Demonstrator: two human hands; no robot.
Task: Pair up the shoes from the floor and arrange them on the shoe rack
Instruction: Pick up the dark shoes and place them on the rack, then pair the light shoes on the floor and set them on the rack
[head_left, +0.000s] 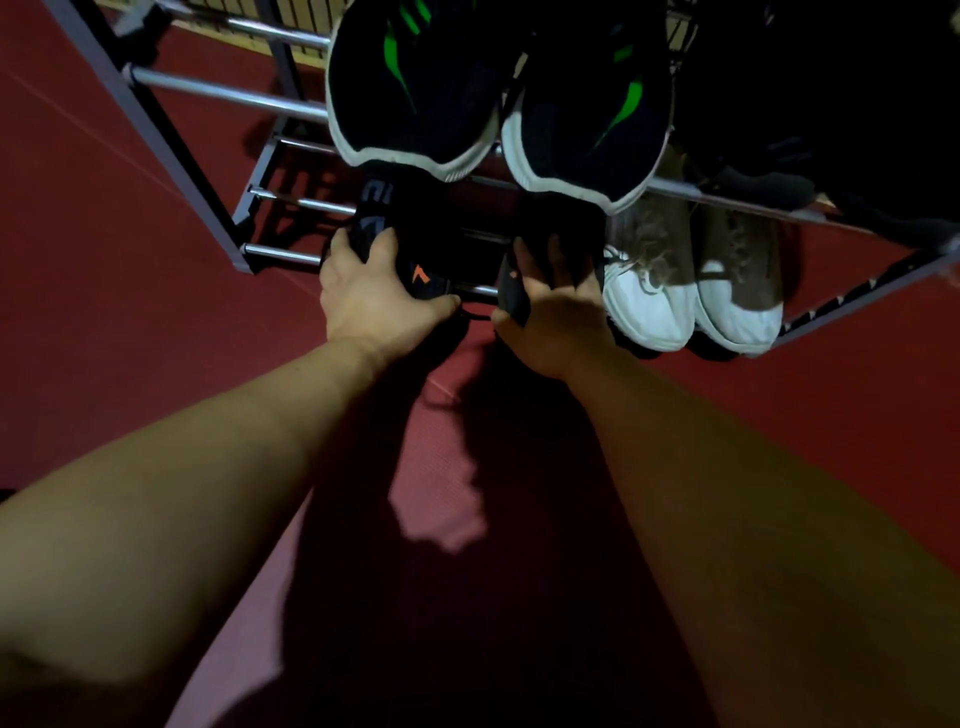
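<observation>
My left hand (371, 296) grips a black shoe with an orange mark (415, 260) at the front of the shoe rack's (182, 156) lower shelf. My right hand (550, 317) holds a second black shoe (530, 244) just to the right of it. Both shoes lie partly under the upper shelf in deep shadow. A pair of white sneakers (691, 280) stands on the lower shelf right of my right hand. On the upper shelf sits a pair of black shoes with green stripes and white soles (498, 98).
The rack has metal bars (223, 96) and a dark frame, standing on a red floor (104, 322). Dark shoes or items (831, 104) fill the upper shelf's right side. My arms cast a shadow on the floor in front.
</observation>
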